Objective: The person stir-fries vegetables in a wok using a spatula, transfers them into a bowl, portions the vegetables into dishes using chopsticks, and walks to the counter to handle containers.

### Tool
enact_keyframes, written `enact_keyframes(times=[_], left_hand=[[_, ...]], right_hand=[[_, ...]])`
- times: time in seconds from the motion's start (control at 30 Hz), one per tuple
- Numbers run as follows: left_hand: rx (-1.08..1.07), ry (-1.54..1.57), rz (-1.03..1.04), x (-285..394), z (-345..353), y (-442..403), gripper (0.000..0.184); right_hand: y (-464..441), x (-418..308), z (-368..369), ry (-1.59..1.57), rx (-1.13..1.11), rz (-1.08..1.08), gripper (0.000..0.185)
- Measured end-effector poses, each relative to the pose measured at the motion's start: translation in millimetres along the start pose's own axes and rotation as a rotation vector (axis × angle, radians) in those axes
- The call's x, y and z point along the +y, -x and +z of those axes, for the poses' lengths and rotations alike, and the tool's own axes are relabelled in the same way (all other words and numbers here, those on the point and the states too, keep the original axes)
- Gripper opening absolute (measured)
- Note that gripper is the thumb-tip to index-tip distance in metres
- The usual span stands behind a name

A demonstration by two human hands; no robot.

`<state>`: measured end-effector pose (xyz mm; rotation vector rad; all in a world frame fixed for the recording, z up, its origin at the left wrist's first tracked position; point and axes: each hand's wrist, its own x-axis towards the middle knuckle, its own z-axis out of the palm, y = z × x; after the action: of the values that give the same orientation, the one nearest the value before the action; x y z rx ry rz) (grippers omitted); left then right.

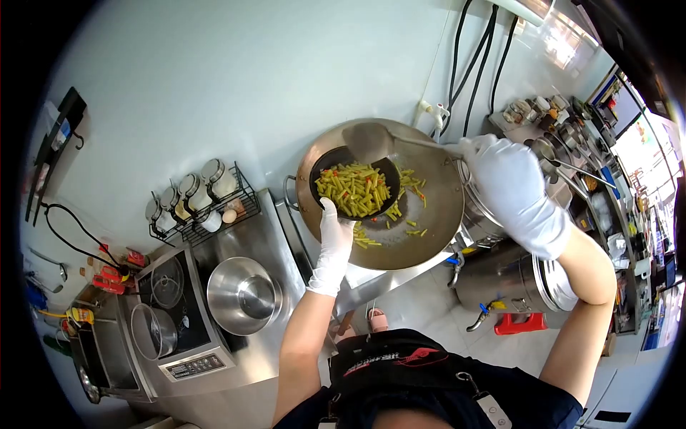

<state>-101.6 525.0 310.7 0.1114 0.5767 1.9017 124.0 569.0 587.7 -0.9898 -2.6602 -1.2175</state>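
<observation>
Wok [436,227] – largest item, beyond the gloved left hand [334,239] and to the left of the gloved right hand [493,161]. Steel bowl [227,293]: left of the left hand. Dark bowl [330,161]: grasped by the left hand, thumb at near rim, over the wok. Spatula [368,143]: handle clenched in the right hand, head at the bowl's far rim; contact unclear. Green pieces [355,189]: heaped in the bowl beyond the left thumb – others loose in the wok, right of that hand.
</observation>
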Motion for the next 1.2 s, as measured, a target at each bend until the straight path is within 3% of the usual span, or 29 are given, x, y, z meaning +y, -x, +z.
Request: enact_keyframes(times=[0.1,0.17,0.27,0.37,0.57,0.7,0.73,0.77,0.83,0.93,0.97,1.0,1.1,1.2], left_hand=[[0.019,-0.022,0.008,9.1,-6.7,6.4,0.066],[0.021,-0.078,0.054,23.1,-6.5,18.8,0.067],[0.041,-0.106,0.102,46.6,-8.6,36.9,0.066],[0.032,-0.106,0.139,68.0,-17.0,52.6,0.075],[0.066,-0.119,0.222,90.6,-22.7,76.2,0.083],[0.062,-0.124,0.245,95.2,-28.3,80.9,0.085],[0.068,-0.105,0.237,95.1,-34.7,79.0,0.085],[0.078,-0.092,0.238,95.5,-33.7,80.3,0.085],[0.090,-0.062,0.244,95.6,-27.5,82.1,0.084],[0.072,-0.046,0.225,95.6,-30.0,81.4,0.083],[0.063,-0.051,0.221,95.7,-32.2,81.6,0.083],[0.087,-0.029,0.207,95.6,-32.7,81.4,0.082],[0.088,-0.029,0.188,95.8,-31.0,82.5,0.083],[0.108,-0.024,0.162,95.7,-36.1,80.3,0.083]], right_hand=[[1.3,29.1,7.4,-0.306,-0.145,0.114,0.011],[-2.0,37.0,29.7,-0.282,-0.323,0.105,0.011],[-9.9,30.4,104.0,-0.191,-0.610,-0.093,0.017],[-20.4,5.1,163.0,-0.168,-0.704,-0.248,0.017],[-58.6,-75.2,188.7,-0.378,-0.358,-0.083,0.012],[-56.6,-72.9,153.7,-0.137,-0.567,-0.182,0.012],[-46.2,-56.5,145.1,-0.190,-0.442,-0.175,0.012],[-40.3,-29.6,109.2,-0.213,-0.447,-0.344,0.013],[-35.9,-13.7,136.5,-0.253,-0.698,-0.186,0.018],[-21.4,-19.4,142.9,-0.439,-0.902,-0.131,0.020],[-23.1,-31.5,142.9,-0.581,-1.018,-0.009,0.026],[-12.6,-50.5,178.1,-0.653,-0.915,-0.055,0.028],[-0.7,-100.0,219.1,-0.838,-0.667,0.154,0.033],[-2.4,-105.5,217.5,-0.935,-0.665,0.274,0.031]])
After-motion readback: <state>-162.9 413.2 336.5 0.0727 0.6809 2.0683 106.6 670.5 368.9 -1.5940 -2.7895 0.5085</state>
